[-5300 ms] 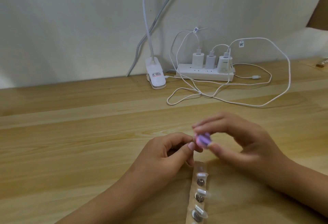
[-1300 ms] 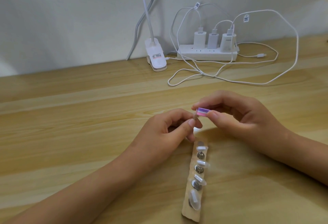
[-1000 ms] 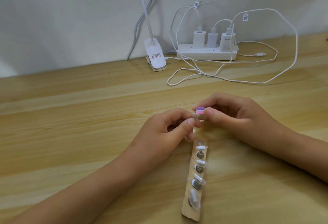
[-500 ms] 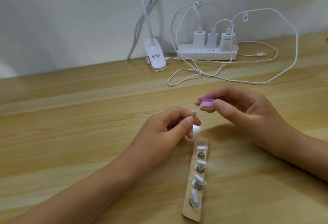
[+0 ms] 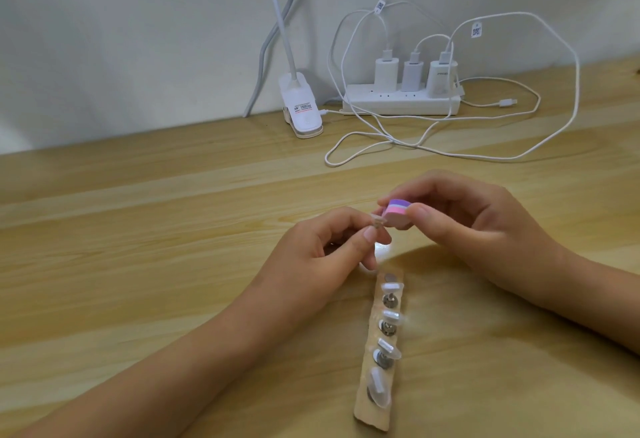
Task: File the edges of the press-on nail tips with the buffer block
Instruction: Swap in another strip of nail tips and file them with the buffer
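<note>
Pinching a clear tip (image 5: 481,222), the left hand (image 5: 322,257) is being met by the block (image 5: 501,214), clamped in the right hand (image 5: 478,226), above bare desk (image 5: 173,264).

Left hand (image 5: 322,250) and right hand (image 5: 474,226) fingertip-pinched, nearly touching

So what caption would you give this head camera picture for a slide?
Left hand pinches a clear nail tip against the buffer block in the right hand.
</note>
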Available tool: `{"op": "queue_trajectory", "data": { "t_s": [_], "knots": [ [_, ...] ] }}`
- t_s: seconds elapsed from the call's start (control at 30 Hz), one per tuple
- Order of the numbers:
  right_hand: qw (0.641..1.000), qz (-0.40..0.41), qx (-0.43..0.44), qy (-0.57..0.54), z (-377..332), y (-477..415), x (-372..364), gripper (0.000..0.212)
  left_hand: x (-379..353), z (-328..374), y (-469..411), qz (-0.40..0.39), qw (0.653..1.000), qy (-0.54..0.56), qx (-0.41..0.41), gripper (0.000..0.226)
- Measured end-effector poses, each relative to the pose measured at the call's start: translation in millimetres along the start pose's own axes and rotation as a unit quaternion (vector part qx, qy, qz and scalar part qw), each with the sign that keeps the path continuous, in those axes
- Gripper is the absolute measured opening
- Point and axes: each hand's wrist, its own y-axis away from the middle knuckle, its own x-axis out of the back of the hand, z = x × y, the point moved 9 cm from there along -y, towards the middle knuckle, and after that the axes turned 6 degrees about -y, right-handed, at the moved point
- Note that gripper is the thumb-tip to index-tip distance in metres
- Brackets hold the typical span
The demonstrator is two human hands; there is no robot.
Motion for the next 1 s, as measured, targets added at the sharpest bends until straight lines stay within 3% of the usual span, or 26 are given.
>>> {"op": "queue_trajectory", "data": {
  "t_s": [1.0],
  "knots": [
    [0.999, -0.014, 0.005, 0.03, -1.0, 0.2, -2.4, 0.02, -2.0, 5.0, 3.0, -0.002, 0.999, -0.019, 0.03, 0.012]
  ]
}}
